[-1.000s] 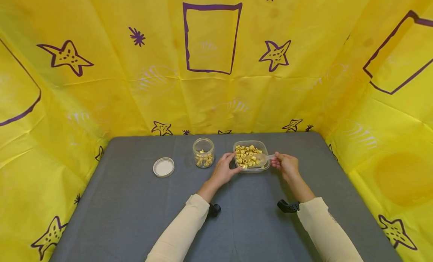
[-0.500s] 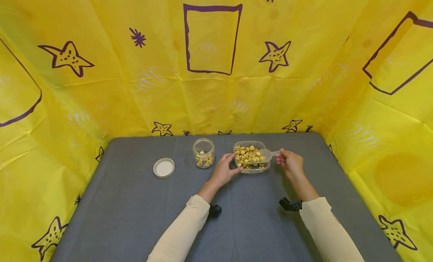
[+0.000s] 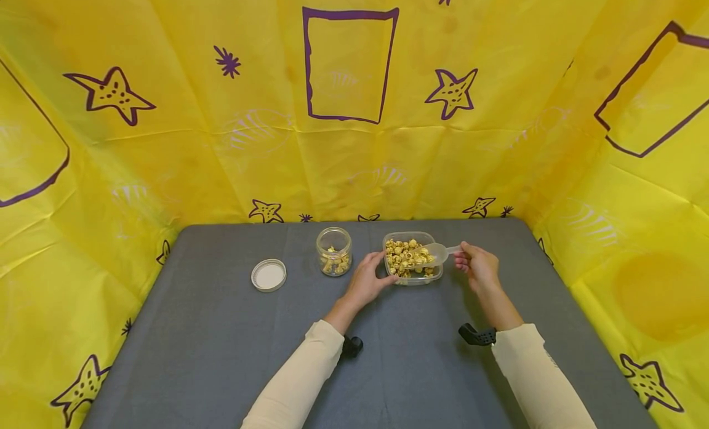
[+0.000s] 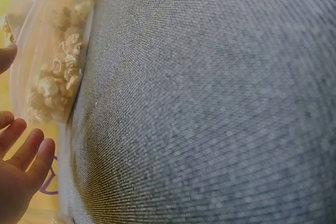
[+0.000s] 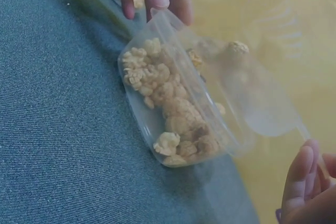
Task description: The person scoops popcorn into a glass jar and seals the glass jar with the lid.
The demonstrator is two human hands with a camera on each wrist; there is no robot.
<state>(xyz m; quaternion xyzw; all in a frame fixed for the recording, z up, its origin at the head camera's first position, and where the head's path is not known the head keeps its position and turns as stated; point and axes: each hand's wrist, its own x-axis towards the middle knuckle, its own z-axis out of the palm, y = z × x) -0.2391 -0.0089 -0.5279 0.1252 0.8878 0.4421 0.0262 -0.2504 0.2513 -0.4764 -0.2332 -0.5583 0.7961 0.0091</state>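
Observation:
A clear plastic container (image 3: 412,280) of popcorn (image 3: 400,252) stands toward the back of the grey table. My left hand (image 3: 367,277) steadies its left end, thumb at the front corner and fingers along the left side. In the left wrist view, the fingers (image 4: 39,161) lie slightly bent beside the container's end. With my right hand (image 3: 479,268) I pinch the handle of a translucent scoop (image 3: 437,253). The scoop's bowl is tilted over the container's right part, with popcorn in it. From the right wrist, the scoop (image 5: 262,111) shows above the container's rim (image 5: 191,72).
Left of the container stands an open glass jar (image 3: 335,252) with some popcorn at the bottom. Further left a round lid (image 3: 268,275) lies on the grey tablecloth (image 3: 221,349). Yellow patterned cloth (image 3: 349,170) hangs behind the table and at both sides.
The right hand has moved slightly right and up, drawing the scoop partly out of the popcorn; over the last half second it barely shifts. The left hand stays at the container.

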